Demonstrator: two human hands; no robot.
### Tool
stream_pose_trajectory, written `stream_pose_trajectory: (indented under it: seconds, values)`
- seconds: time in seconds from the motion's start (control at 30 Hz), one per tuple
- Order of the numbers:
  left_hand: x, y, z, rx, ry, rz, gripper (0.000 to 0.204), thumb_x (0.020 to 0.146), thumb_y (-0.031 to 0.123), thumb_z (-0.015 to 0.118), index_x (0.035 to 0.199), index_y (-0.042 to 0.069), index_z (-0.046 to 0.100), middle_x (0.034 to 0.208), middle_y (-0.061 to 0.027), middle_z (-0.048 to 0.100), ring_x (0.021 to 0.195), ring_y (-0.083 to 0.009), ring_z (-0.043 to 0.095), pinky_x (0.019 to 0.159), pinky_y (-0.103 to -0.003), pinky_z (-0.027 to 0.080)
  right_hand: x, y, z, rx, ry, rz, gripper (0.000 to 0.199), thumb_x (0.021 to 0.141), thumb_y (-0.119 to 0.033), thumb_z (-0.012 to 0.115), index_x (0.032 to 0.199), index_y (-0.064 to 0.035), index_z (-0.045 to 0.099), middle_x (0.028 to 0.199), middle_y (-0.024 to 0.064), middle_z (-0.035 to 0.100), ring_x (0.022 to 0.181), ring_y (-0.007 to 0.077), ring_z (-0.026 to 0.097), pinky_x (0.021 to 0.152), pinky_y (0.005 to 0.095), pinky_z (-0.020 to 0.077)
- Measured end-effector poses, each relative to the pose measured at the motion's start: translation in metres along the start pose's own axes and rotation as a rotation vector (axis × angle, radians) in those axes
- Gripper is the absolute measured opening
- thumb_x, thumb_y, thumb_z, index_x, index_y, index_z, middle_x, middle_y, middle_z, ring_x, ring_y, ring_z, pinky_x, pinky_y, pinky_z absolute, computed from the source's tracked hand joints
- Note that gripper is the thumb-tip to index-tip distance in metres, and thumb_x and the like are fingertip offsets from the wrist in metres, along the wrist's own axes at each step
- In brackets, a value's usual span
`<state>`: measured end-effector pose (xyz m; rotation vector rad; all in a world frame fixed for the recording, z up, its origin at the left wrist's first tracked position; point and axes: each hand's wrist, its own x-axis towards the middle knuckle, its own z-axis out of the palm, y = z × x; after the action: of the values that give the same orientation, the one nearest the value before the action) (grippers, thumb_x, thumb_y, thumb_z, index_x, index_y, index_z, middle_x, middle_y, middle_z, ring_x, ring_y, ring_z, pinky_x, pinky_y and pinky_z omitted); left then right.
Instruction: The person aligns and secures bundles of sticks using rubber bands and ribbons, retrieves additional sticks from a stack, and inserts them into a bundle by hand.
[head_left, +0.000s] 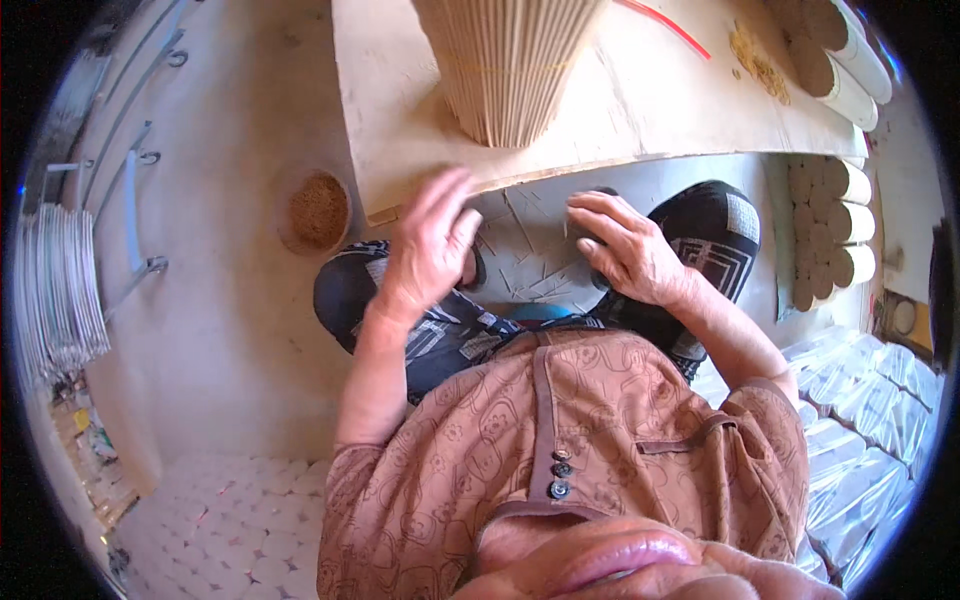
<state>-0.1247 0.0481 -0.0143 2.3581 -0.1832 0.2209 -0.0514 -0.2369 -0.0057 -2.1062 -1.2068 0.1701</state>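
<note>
On the pale surface (390,120), the stick bundle (505,70) stands upright, so gathering looks largely done and wrapping, as on the white rolls (852,217) at right, perhaps left, while the left hand (425,250) and right hand (632,250), half-open, apparently empty, hover near its edge.

Light falls on a pale table (390,90), its left edge and near left corner overhanging a beige, smudged floor (230,350).
</note>
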Motion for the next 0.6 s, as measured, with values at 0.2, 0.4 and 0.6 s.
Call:
stream_pose_trajectory:
  seconds: [0.2, 0.4, 0.6]
  values:
    - [0.013, 0.014, -0.003, -0.142, 0.408, 0.037, 0.083, 0.086, 0.039, 0.074, 0.147, 0.0, 0.035, 0.147, -0.0239, 0.041, 0.134, -0.0375, 0.043, 0.111, -0.045, 0.037, 0.056, 0.01, -0.049, 0.281, 0.417, 0.226, 0.051, 0.104, -0.04, 0.042, 0.132, -0.0002, 0.055, 0.127, 0.0165, 0.063, 0.119, 0.0292, 0.06, 0.103, 0.0373, 0.0433]
    - [0.079, 0.031, 0.013, -0.338, 0.553, 0.115, 0.145, 0.06, 0.071, 0.078, 0.155, 0.005, -0.01, 0.16, -0.0288, 0.002, 0.15, -0.0378, 0.004, 0.122, -0.052, 0.004, 0.165, 0.057, -0.07, 0.8, 0.608, 0.16, 0.074, 0.104, -0.059, 0.024, 0.144, 0.0001, 0.044, 0.141, 0.0158, 0.053, 0.129, 0.0256, 0.051, 0.109, 0.041, 0.0382]
    - [0.138, 0.033, 0.026, -0.303, 0.699, 0.246, 0.148, 0.057, 0.078, 0.075, 0.153, 0.001, -0.006, 0.153, -0.0286, 0.014, 0.146, -0.0382, 0.018, 0.121, -0.051, 0.017, 0.199, 0.049, -0.055, 0.795, 0.639, 0.208, 0.074, 0.102, -0.061, 0.029, 0.151, -0.0053, 0.036, 0.14, 0.0147, 0.052, 0.126, 0.0227, 0.05, 0.106, 0.0371, 0.0406]
